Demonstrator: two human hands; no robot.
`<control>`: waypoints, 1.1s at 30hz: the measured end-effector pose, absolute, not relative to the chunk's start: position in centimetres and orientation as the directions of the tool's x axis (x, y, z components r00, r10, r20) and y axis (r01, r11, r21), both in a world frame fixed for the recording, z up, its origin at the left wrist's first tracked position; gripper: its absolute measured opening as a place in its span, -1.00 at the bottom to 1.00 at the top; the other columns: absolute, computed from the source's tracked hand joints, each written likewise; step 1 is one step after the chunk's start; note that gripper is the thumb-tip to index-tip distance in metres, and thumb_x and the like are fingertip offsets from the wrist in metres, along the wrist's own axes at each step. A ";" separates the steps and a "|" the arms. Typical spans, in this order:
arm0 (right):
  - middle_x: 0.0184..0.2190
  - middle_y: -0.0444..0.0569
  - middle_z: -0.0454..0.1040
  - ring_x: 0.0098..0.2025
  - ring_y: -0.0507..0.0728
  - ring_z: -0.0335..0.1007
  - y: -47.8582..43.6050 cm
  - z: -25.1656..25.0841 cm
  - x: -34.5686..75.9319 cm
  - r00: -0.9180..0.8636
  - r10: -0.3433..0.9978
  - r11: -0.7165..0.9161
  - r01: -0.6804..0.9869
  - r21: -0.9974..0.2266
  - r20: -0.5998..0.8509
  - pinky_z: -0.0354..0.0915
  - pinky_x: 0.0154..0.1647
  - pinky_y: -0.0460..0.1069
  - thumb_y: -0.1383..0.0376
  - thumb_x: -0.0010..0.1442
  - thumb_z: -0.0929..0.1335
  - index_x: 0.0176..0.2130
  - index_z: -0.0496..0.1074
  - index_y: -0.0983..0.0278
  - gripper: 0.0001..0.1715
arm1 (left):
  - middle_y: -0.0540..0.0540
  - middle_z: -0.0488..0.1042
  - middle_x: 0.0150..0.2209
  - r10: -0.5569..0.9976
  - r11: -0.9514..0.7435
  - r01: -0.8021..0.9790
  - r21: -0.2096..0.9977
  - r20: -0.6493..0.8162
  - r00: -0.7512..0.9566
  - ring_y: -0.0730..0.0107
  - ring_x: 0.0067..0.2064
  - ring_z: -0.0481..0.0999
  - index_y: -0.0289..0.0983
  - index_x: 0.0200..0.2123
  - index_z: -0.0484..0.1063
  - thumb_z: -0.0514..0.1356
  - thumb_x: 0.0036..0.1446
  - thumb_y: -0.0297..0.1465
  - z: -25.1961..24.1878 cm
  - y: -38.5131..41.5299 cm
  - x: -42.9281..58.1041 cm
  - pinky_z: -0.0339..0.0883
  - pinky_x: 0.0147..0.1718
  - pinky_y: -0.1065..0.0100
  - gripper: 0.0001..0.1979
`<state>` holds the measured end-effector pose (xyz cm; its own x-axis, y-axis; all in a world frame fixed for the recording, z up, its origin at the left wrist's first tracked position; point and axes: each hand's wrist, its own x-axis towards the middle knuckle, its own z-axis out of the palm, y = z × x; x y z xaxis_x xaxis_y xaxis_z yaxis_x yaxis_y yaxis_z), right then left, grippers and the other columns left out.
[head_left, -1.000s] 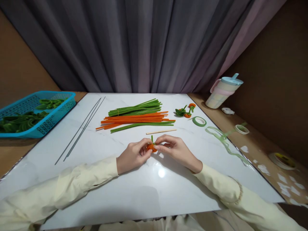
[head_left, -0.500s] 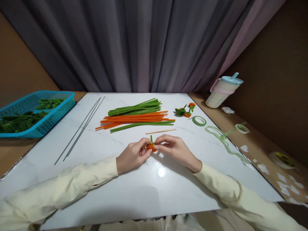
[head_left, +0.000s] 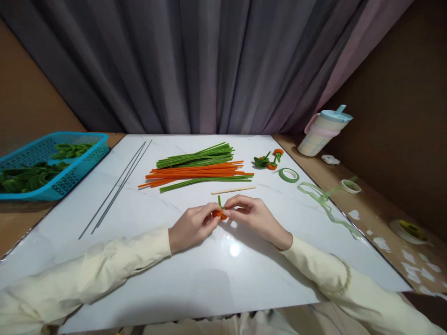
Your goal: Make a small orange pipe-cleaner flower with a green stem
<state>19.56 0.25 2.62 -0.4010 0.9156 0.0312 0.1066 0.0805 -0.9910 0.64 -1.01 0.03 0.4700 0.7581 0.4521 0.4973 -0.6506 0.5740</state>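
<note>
Between my fingertips is a small orange pipe-cleaner pumpkin (head_left: 219,215) with a green stem (head_left: 220,201) sticking up. My left hand (head_left: 196,225) pinches its left side between thumb and fingers. Thumb and index finger of my right hand (head_left: 256,217) are closed at the base of the green stem; the fingertips hide part of it. Just beyond the hands lies a thin wooden stick (head_left: 233,190). Behind that are a few green pipe cleaners (head_left: 206,181), a row of orange pipe cleaners (head_left: 195,172) and a bundle of green pipe cleaners (head_left: 195,157).
Finished orange and green pieces (head_left: 268,160) lie at the back right, near a roll of green tape (head_left: 288,175). Thin dark wires (head_left: 120,190) and a blue basket (head_left: 63,186) of green loops are on the left. A tumbler (head_left: 323,132) stands at the right.
My left fingers have shifted slightly over the top of the orange pumpkin, covering more of it. My right hand and the things on the table stay in place.
</note>
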 end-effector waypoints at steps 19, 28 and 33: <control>-0.45 -0.11 0.42 -0.45 -0.01 0.34 0.5 2.7 19.5 -0.411 0.912 0.016 0.089 -0.996 -0.022 0.33 -0.38 -0.05 0.14 -0.08 0.45 -0.38 0.37 0.31 -0.66 | -0.08 0.49 -0.31 0.723 -0.689 0.468 0.553 0.487 0.490 0.53 -0.47 0.36 -0.26 -0.14 0.36 0.02 0.17 -0.44 0.1 -0.9 0.7 0.31 -0.39 0.48 -0.80; -0.43 -0.10 0.43 -0.44 -0.03 0.31 0.9 2.9 20.0 -0.483 0.861 -0.160 0.042 -0.986 -0.160 0.27 -0.36 -0.08 0.19 -0.10 0.47 -0.35 0.40 0.33 -0.67 | -0.06 0.48 -0.38 0.719 -0.692 0.450 0.564 0.482 0.501 0.53 -0.50 0.33 -0.26 -0.15 0.38 0.03 0.16 -0.46 0.1 -0.9 0.6 0.29 -0.42 0.49 -0.78; -0.42 -0.08 0.46 -0.41 -0.03 0.32 1.0 3.3 20.1 -0.512 0.840 -0.222 -0.022 -0.975 -0.180 0.27 -0.34 -0.09 0.22 -0.11 0.47 -0.35 0.43 0.35 -0.69 | -0.06 0.48 -0.36 0.713 -0.698 0.440 0.565 0.494 0.497 0.53 -0.50 0.33 -0.27 -0.13 0.37 0.04 0.15 -0.48 0.2 -0.9 0.6 0.28 -0.42 0.48 -0.78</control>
